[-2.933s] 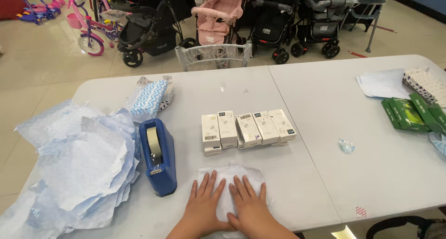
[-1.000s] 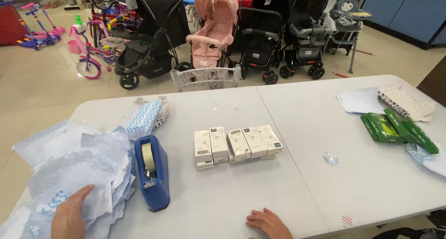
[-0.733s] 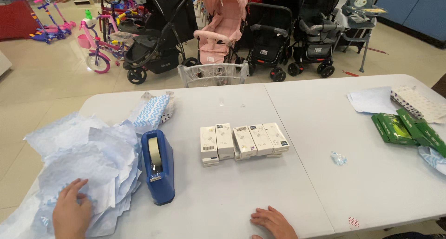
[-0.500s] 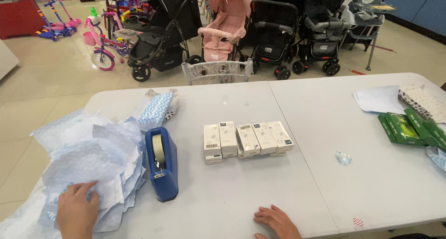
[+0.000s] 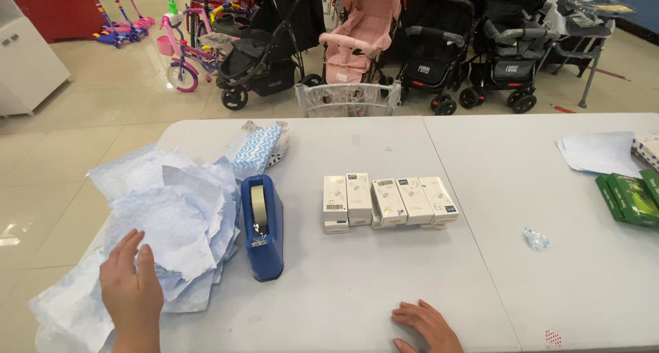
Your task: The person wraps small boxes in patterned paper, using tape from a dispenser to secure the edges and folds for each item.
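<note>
A loose heap of pale blue patterned tissue sheets [image 5: 165, 222] sprawls across the left end of the white tabletop [image 5: 384, 291], its crumpled layers fanning toward the near-left edge. The left hand [image 5: 132, 288] lies flat on the heap's near side, grip released, fingers spread and pointing up into the pile. The right hand [image 5: 427, 323] rests empty on bare tabletop, well apart. A blue tape dispenser [image 5: 261, 226] stands just beside the heap, white boxes [image 5: 388, 201] beyond.

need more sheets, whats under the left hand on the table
The left hand lies flat on a pile of pale blue patterned paper sheets. How many sheets lie beneath it is hidden.
</note>
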